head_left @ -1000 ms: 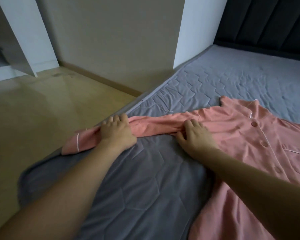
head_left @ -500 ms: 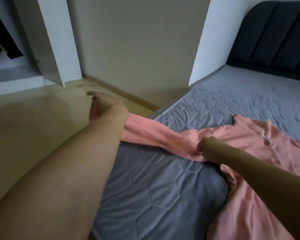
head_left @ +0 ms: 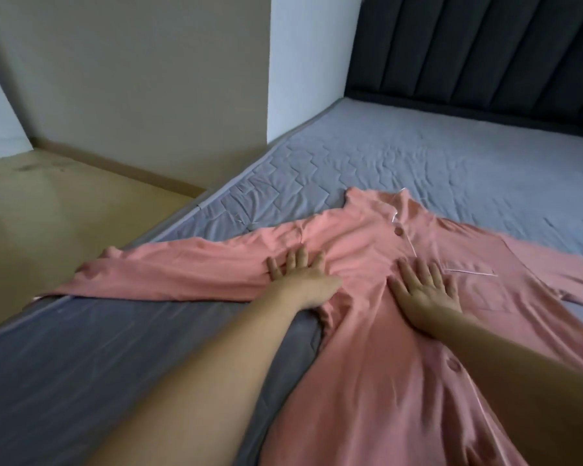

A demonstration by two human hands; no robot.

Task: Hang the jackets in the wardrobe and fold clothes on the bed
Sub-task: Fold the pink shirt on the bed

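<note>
Nearest, both forearms reached out over the grey bed (head_left: 435, 156). The left hand (head_left: 300, 280) and right hand (head_left: 424, 294) lay flat, fingers straight, pressing the chest of the pink shirt (head_left: 367, 364) spread button-side up. Its sleeve (head_left: 169, 274) stretched left to the mattress edge. This looked like smoothing before folding; next, that sleeve probably needed bringing across the body.

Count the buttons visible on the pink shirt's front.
2. One round pink button sits near the collar of the pink button-front shirt; another button shows lower down, beside the right forearm. More may be hidden under the right hand and arm.
</note>
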